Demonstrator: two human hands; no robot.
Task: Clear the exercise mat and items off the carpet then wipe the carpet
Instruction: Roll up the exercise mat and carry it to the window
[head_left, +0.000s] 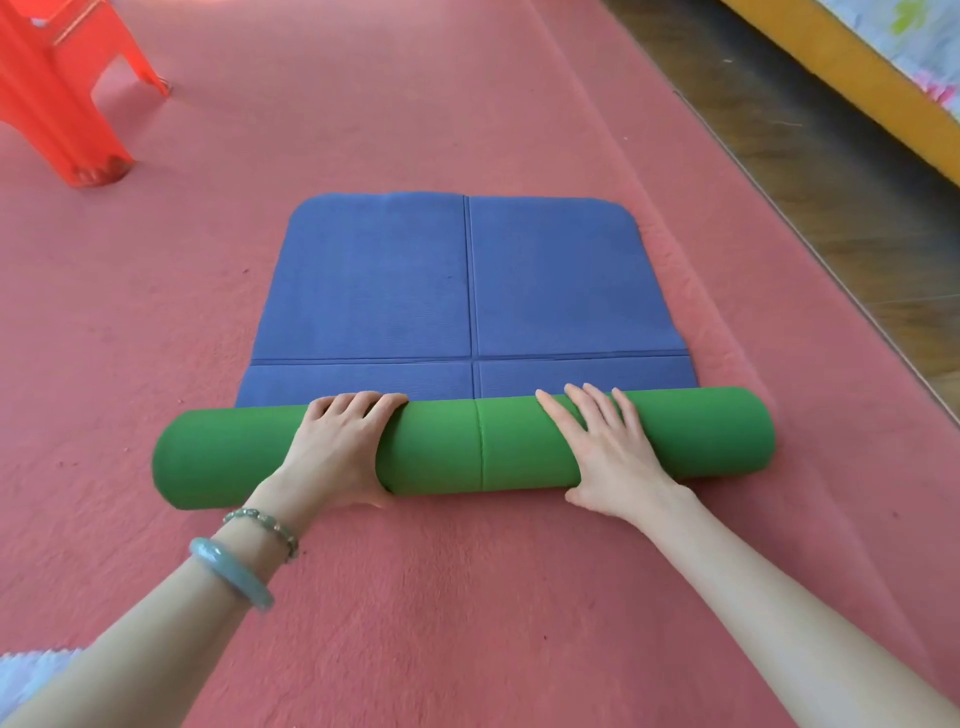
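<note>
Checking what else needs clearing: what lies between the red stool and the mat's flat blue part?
Nothing: the head view shows only bare pink carpet between the red stool and the mat.

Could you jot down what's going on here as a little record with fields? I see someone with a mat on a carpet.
mat: partly rolled; green roll nearest the person, blue part flat beyond it
left hand: on the roll, fingers curled over its top
right hand: flat on the roll, fingers straight
carpet: pink-red, under the mat
stool: red plastic, far left on the carpet
bangle: pale green, on the left wrist
wood floor: right of the carpet
task stage: mat not yet off the carpet
</note>
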